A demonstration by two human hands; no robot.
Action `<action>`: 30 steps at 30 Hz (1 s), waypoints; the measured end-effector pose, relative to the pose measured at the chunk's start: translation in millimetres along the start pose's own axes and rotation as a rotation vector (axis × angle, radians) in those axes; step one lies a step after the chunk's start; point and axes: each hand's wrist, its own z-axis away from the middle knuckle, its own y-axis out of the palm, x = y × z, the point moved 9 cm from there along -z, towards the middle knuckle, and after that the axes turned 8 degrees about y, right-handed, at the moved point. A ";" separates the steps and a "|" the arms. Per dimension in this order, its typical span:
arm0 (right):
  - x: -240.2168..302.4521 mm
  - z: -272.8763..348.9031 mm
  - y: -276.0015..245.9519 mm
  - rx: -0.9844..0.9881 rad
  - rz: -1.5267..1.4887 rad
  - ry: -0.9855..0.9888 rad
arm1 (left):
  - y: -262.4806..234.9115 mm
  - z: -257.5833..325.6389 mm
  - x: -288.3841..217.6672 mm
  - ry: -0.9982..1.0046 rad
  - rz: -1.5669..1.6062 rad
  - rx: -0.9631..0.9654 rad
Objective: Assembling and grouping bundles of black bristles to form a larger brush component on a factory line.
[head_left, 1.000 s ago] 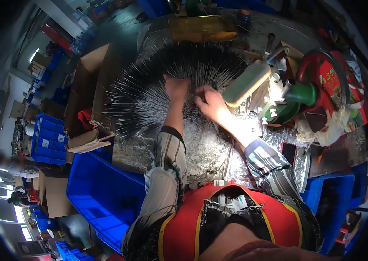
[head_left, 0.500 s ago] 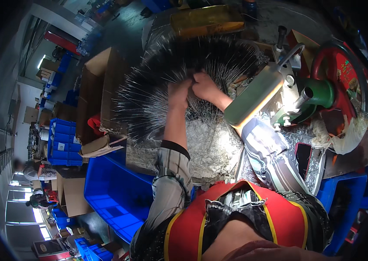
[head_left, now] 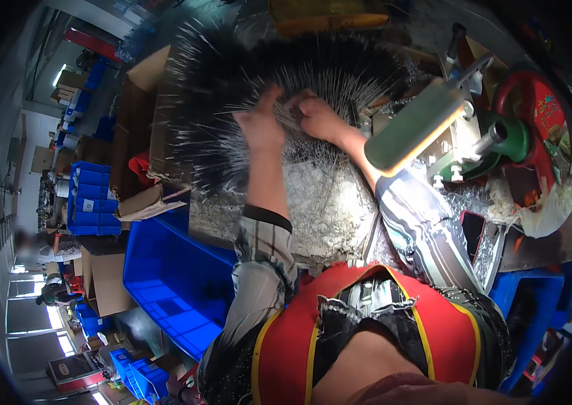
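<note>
A wide, bushy heap of thin, stiff wire-like strands (head_left: 225,145), dark with pale glinting lengths, fans out across the far side of the work surface. Both my hands are in among them. My left hand (head_left: 261,126) is over the middle of the heap, its fingers smeared by motion and partly lost against the strands. Close to its right, my right hand (head_left: 320,119) has its fingers curled inward, the fingertips among the strands. Whatever it pinches is too fine to make out. A worn, pale grey work surface (head_left: 286,216) lies between my forearms.
A green lamp-like housing (head_left: 414,128) hangs over my right forearm, beside a green machine (head_left: 515,138) with a red wheel. An open cardboard box (head_left: 161,135) and blue bin (head_left: 171,290) stand left. A phone (head_left: 472,233) lies right; a yellow tray (head_left: 330,17) sits beyond the heap.
My hands have drawn apart: the left shifted left and its fingers loosened from beside the right. Strands at the heap's left now spread farther up. The whole view has shifted slightly.
</note>
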 end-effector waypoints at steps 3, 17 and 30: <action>-3.1 6.6 21.8 0.093 0.149 -0.071 | -6.5 -4.8 -67.1 0.502 -0.481 0.197; 49.6 44.2 -38.5 -0.024 -0.227 0.395 | -32.9 58.8 -111.2 0.073 0.234 0.081; 14.3 89.8 -55.1 0.018 0.686 0.530 | -122.8 151.8 -6.3 -0.055 -0.194 -0.113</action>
